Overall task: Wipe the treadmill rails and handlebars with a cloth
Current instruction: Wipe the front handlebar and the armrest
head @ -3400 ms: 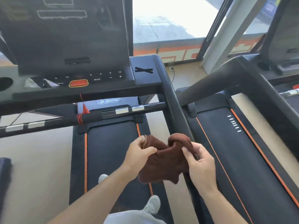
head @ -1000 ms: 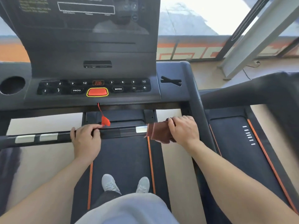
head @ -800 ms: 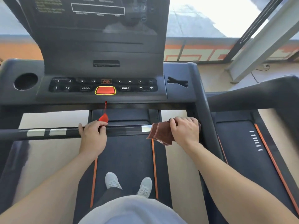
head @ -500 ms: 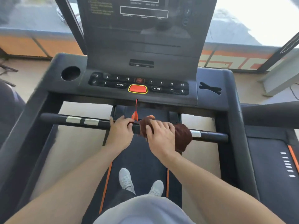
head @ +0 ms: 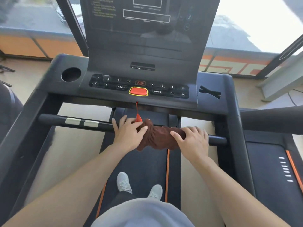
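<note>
A brown cloth (head: 158,136) is wrapped over the middle of the black front handlebar (head: 54,119), which crosses the treadmill under the console. My left hand (head: 128,133) grips the cloth's left end on the bar, just below the red safety clip (head: 138,118). My right hand (head: 192,140) presses the cloth's right end onto the bar. The bar's right tip (head: 218,140) shows past my right hand. The left side rail (head: 31,122) and right side rail (head: 236,128) slope down on either side of me.
The console (head: 141,89) with its red stop button and a cup hole (head: 71,74) sits just above the bar. My feet stand on the belt (head: 142,164). A second treadmill (head: 272,161) lies to the right, and a window runs along the front.
The cloth has spread out along the bar. My right hand has slid to the right, and my left hand has taken hold of the cloth's left end.
</note>
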Tool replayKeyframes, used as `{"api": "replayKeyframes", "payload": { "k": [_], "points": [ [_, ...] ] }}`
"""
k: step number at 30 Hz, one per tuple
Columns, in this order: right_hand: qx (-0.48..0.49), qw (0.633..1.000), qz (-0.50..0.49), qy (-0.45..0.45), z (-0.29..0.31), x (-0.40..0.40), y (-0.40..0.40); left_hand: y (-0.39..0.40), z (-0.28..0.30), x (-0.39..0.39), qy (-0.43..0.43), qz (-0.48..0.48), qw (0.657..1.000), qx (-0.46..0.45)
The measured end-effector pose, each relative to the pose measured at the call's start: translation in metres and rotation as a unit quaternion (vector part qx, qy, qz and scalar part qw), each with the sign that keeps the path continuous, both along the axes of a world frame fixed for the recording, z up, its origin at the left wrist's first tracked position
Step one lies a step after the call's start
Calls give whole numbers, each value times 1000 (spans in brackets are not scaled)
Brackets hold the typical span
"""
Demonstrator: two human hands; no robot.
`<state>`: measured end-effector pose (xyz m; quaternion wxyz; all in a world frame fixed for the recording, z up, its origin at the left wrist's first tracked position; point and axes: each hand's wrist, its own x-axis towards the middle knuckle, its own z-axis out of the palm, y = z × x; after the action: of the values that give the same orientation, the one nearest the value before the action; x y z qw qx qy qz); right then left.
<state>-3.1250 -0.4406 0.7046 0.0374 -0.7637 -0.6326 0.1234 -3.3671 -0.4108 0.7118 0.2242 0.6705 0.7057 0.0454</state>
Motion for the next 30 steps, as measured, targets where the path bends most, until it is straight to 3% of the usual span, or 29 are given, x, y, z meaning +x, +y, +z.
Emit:
{"api": "replayKeyframes", "payload": {
  "k": [3,5,9,12,14,17,19,22,26,28,30],
  "points": [
    [64,995,-9,81,4,-2,-5,-1,1,21,23,-17,998,54],
    [102,975,-47,191,10,-4,-14,-3,1,32,-16,-14,997,80],
    [161,882,-137,421,38,-12,-39,-30,0,45,-199,17,971,133],
    [210,827,-141,503,64,-21,-46,-61,-6,48,-332,81,940,11],
    [214,818,-105,524,87,-32,-43,-78,-16,41,-410,182,890,-78],
    [118,824,64,550,117,-60,-39,-100,-29,8,-419,289,857,-83],
    [15,826,196,528,127,-84,-40,-109,-21,-22,-447,304,840,-54],
    [-106,787,314,521,133,-121,-42,-121,16,-62,-556,258,789,-34],
    [-129,775,337,518,126,-164,-34,-140,50,-113,-600,230,764,-66],
    [-129,789,323,507,117,-177,-27,-146,52,-138,-603,298,739,-43],
    [-138,804,317,483,110,-191,-19,-144,55,-156,-547,385,743,2]
  ]
}}
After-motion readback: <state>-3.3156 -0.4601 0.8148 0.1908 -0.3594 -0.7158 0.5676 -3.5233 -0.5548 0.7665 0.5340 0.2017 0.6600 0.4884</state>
